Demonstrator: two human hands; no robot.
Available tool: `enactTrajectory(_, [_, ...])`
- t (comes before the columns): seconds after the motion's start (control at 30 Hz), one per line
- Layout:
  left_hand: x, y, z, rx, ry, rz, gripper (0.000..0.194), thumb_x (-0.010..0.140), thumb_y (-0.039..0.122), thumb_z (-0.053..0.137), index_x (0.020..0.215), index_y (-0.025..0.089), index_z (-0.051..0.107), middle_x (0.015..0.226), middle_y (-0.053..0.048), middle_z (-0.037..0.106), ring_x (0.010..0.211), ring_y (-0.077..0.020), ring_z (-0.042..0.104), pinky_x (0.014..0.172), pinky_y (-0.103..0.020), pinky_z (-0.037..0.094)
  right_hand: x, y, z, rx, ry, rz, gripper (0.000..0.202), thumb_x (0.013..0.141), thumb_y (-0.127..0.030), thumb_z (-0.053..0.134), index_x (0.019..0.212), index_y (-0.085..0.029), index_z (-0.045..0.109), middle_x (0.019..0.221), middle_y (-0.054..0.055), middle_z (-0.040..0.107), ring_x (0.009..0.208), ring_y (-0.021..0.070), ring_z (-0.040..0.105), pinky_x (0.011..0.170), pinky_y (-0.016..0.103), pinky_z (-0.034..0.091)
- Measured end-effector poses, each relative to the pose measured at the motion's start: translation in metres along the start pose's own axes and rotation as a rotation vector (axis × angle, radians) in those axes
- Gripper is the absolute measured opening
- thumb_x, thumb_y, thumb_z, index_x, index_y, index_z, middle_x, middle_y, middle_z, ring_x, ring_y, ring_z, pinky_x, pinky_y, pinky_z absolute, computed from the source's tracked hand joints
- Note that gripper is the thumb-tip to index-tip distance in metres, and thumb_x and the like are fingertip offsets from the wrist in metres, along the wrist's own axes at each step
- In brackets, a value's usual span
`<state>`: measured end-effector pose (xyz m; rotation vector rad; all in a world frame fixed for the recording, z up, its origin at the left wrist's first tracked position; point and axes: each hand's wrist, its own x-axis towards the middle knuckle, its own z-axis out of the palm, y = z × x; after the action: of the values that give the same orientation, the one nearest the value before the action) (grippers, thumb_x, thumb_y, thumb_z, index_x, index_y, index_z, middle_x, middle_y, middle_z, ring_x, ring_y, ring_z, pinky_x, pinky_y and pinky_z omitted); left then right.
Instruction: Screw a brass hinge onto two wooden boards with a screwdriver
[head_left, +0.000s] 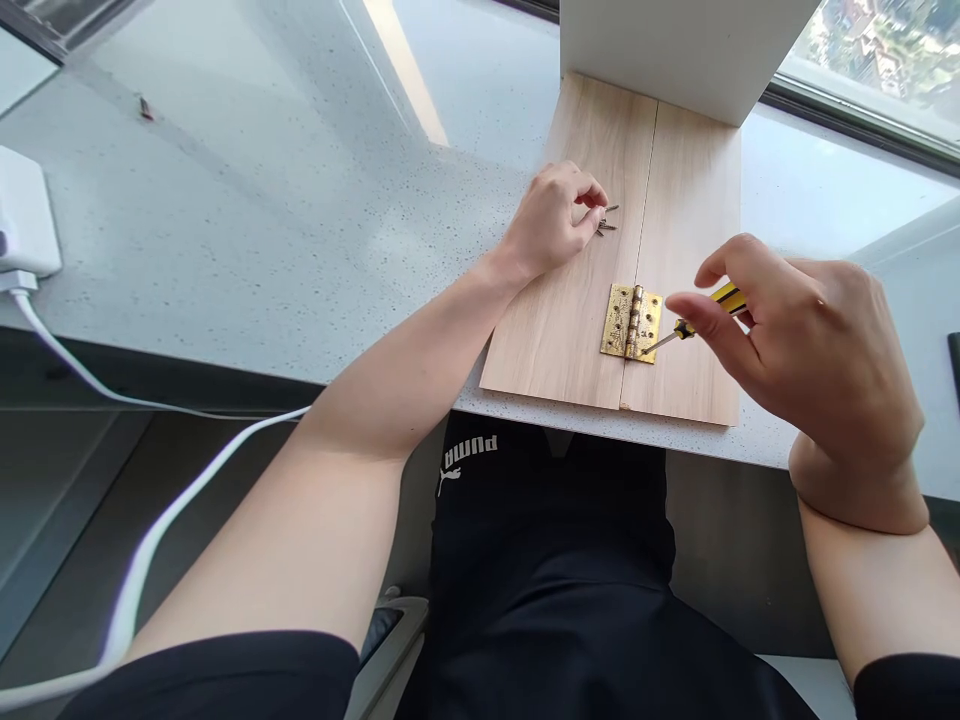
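A brass hinge lies flat across the seam between two light wooden boards. My right hand grips a screwdriver with a yellow and black handle. Its shaft slants down to the left, and the tip meets the lower part of the hinge's right leaf, near the knuckle. On the left board, my left hand pinches thumb and forefinger together at a small pile of screws. One screw seems to be between those fingertips, though they partly hide it.
A white box-shaped block stands at the boards' far end, beside the window. The speckled white counter runs underneath. A white adapter sits at far left, its cable hanging past the counter's front edge.
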<state>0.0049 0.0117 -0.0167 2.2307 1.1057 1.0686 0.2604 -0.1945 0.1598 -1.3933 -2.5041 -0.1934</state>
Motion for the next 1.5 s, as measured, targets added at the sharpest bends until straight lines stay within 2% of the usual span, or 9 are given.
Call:
enactTrajectory(0.13, [0.000, -0.001, 0.000, 0.031, 0.028, 0.011, 0.027, 0.113, 0.057, 0.068, 0.116, 0.037, 0.086, 0.124, -0.005, 0.090, 0.121, -0.0324, 0.072, 0.113, -0.061, 0.056, -0.001, -0.004, -0.002, -0.032, 0.023, -0.114, 0.038, 0.125, -0.030, 0.053, 0.090, -0.022, 0.067, 0.061, -0.004, 0.042, 0.054, 0.0144, 0.031, 0.053, 0.035, 0.022])
enactTrajectory(0.27, [-0.001, -0.001, 0.000, 0.034, -0.025, 0.030, 0.033, 0.118, 0.056, 0.058, 0.126, 0.041, 0.087, 0.125, -0.006, 0.090, 0.132, -0.0366, 0.072, 0.108, -0.062, 0.055, -0.005, -0.006, -0.016, 0.022, -0.099, -0.192, 0.021, 0.121, -0.017, 0.050, 0.112, -0.023, 0.067, 0.074, 0.001, 0.059, 0.065, 0.0213, 0.055, 0.061, 0.039, 0.036])
enactTrajectory(0.43, [-0.001, 0.003, -0.001, 0.029, -0.016, 0.026, 0.031, 0.117, 0.052, 0.061, 0.125, 0.039, 0.087, 0.122, -0.007, 0.089, 0.131, -0.0360, 0.074, 0.110, -0.062, 0.057, -0.008, -0.008, -0.014, 0.070, -0.099, -0.119, 0.012, 0.120, -0.020, 0.053, 0.123, -0.023, 0.065, 0.090, 0.008, 0.070, 0.079, 0.0293, 0.070, 0.072, 0.044, 0.049])
enactTrajectory(0.63, [-0.002, 0.007, 0.000, 0.014, 0.017, 0.015, 0.026, 0.117, 0.053, 0.068, 0.123, 0.035, 0.086, 0.120, -0.010, 0.087, 0.129, -0.0368, 0.076, 0.113, -0.065, 0.061, -0.007, -0.006, -0.006, -0.021, -0.046, -0.031, 0.026, 0.126, -0.035, 0.059, 0.102, -0.024, 0.064, 0.065, -0.002, 0.048, 0.053, 0.0180, 0.035, 0.055, 0.039, 0.025])
enactTrajectory(0.87, [-0.003, 0.007, 0.002, 0.014, 0.032, 0.015, 0.018, 0.115, 0.048, 0.073, 0.113, 0.034, 0.084, 0.119, -0.010, 0.085, 0.124, -0.0360, 0.078, 0.116, -0.066, 0.064, -0.014, -0.004, -0.024, 0.145, -0.162, -0.219, 0.012, 0.120, -0.013, 0.056, 0.120, -0.024, 0.058, 0.098, 0.010, 0.073, 0.087, 0.0306, 0.073, 0.073, 0.046, 0.054])
enactTrajectory(1.0, [-0.003, 0.015, 0.000, -0.009, 0.034, 0.022, 0.014, 0.114, 0.046, 0.077, 0.114, 0.034, 0.084, 0.116, -0.010, 0.085, 0.124, -0.0352, 0.078, 0.117, -0.063, 0.067, -0.015, -0.005, -0.015, 0.132, -0.099, -0.112, 0.006, 0.123, -0.029, 0.061, 0.121, -0.024, 0.061, 0.094, 0.009, 0.072, 0.074, 0.0288, 0.066, 0.064, 0.045, 0.046])
enactTrajectory(1.13, [-0.006, 0.032, -0.005, -0.061, -0.062, 0.055, 0.010, 0.111, 0.036, 0.082, 0.115, 0.027, 0.085, 0.122, -0.012, 0.084, 0.124, -0.0341, 0.079, 0.117, -0.058, 0.066, -0.011, -0.003, -0.009, 0.096, -0.077, -0.007, 0.020, 0.125, -0.037, 0.055, 0.114, -0.025, 0.065, 0.071, 0.000, 0.059, 0.054, 0.0226, 0.045, 0.056, 0.042, 0.029])
enactTrajectory(1.37, [-0.019, 0.070, -0.008, -0.174, -0.415, 0.283, 0.018, 0.096, 0.025, 0.093, 0.112, 0.030, 0.094, 0.117, -0.007, 0.085, 0.118, -0.0319, 0.078, 0.124, -0.055, 0.058, -0.011, -0.006, -0.018, 0.171, -0.150, -0.116, 0.011, 0.115, -0.016, 0.055, 0.118, -0.026, 0.058, 0.096, 0.007, 0.075, 0.071, 0.0252, 0.065, 0.068, 0.043, 0.047])
enactTrajectory(1.5, [-0.025, 0.087, -0.007, -0.217, -0.550, 0.350, 0.022, 0.095, 0.026, 0.092, 0.116, 0.033, 0.096, 0.118, -0.008, 0.086, 0.116, -0.0318, 0.076, 0.120, -0.051, 0.056, -0.008, -0.009, -0.008, 0.099, -0.049, -0.018, 0.022, 0.124, -0.041, 0.060, 0.108, -0.025, 0.060, 0.077, 0.001, 0.063, 0.061, 0.0213, 0.051, 0.058, 0.038, 0.033])
